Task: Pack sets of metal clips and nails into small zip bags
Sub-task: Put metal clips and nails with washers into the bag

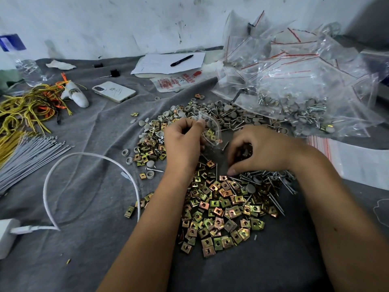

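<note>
Left hand: the left hand [182,142] pinches the rim of a small clear zip bag [211,131], held above the heap.
Right hand: the right hand [260,151] has curled fingers over steel nails [259,175]; whether it holds anything, cannot tell.
Clips: brass-coloured square metal clips [219,209] are spread between both forearms on the grey cloth [88,186].
Open room: bare cloth lies along the near edge.

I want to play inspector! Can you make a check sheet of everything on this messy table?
Surface: grey cloth, wrinkled.
Job's things: metal clips heaped in front; nails beside them; small zip bag held up; filled bags piled far right.
Clutter: phone, pen on paper, grey ties.
Hands: left hand pinches the bag; right hand curled, picking among the nails.
Cables: white cable, yellow wires.
Surroundings: scuffed white wall.
</note>
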`<state>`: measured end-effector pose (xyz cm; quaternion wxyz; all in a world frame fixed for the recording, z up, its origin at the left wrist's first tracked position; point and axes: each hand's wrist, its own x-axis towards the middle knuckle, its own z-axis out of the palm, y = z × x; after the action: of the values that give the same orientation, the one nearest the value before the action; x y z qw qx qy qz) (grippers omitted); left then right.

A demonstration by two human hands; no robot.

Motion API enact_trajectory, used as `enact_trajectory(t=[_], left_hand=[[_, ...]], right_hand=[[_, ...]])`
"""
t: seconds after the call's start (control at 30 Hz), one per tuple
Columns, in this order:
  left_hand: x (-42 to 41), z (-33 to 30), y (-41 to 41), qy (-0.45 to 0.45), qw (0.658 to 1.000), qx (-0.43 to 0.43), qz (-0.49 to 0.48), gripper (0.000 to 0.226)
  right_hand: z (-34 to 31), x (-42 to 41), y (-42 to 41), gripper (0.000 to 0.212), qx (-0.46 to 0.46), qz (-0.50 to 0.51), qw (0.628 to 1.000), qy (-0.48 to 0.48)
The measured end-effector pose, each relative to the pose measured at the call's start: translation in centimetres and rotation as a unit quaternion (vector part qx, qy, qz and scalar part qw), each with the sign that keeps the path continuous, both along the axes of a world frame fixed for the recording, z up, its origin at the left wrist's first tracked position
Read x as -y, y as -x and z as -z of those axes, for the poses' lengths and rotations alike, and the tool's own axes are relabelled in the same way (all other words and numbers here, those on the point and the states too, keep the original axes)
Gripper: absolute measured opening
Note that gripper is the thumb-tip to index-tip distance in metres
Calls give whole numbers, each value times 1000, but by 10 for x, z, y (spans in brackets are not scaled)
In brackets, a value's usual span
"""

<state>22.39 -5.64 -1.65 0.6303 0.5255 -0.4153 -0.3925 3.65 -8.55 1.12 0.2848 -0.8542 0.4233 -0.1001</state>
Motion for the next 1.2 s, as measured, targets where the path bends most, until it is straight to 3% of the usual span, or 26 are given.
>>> enact_trajectory(t=[0.2,0.3,0.37,0.43,0.67,0.8,0.9,1.07,1.2], left_hand=[[0,0,1,0,1000,-1,-3,39],[0,0,1,4,1000,6,-1,38],[-1,0,2,13,1000,23,2,36],[-2,0,5,22,999,42,10,34],[-2,3,9,41,996,80,30,31],[-1,3,8,39,996,79,19,32],[-1,4,6,35,997,64,10,36],[0,4,4,25,999,35,1,35],[0,3,4,24,999,27,1,31]], right_hand=[[2,1,0,9,-12,-1,1000,12],[0,2,-1,5,118,49,988,87],[-2,2,-2,2,244,82,957,130],[-1,1,-5,5,315,88,933,150],[5,-1,-20,15,256,66,936,231],[4,-3,-17,14,327,77,919,208],[0,-1,-8,7,274,95,926,240],[4,10,10,15,4,58,985,161],[5,9,10,16,-46,42,995,75]])
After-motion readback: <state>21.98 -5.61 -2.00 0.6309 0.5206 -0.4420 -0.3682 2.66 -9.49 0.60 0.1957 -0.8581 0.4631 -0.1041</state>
